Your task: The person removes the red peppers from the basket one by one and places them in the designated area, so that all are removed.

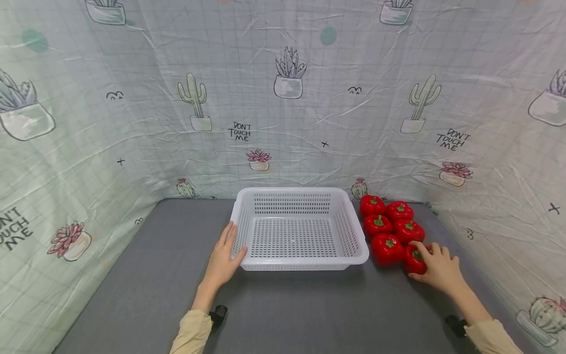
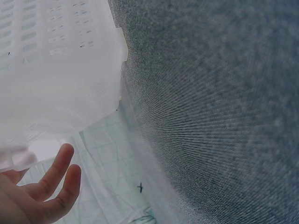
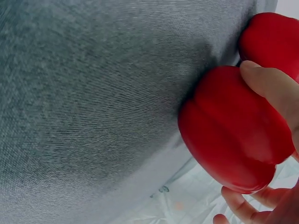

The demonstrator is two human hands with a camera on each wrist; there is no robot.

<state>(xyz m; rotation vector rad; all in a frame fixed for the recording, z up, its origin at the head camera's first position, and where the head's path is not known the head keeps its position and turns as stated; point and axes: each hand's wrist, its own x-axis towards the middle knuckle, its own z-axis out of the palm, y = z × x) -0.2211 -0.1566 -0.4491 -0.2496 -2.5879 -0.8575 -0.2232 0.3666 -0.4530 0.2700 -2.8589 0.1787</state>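
A white perforated plastic basket (image 1: 292,265) sits on the grey table. My left hand (image 1: 224,258) rests at its left front corner, fingers fairly straight along the rim and thumb over the edge. In the left wrist view, two loosely bent fingers of the left hand (image 2: 39,191) are off the basket (image 2: 60,88), and part of a digit shows faintly through the plastic. To the right, my right hand (image 1: 438,269) grips the nearest right red bell pepper (image 1: 414,260). The right wrist view has the thumb on one side of this bell pepper (image 3: 233,126) and fingertips on the other.
Several other red bell peppers (image 1: 386,249) stand in two columns close beside the basket's right side. A printed cactus curtain (image 1: 287,123) encloses the back and sides of the grey table (image 1: 305,309). Dark wrist bands sit on both arms.
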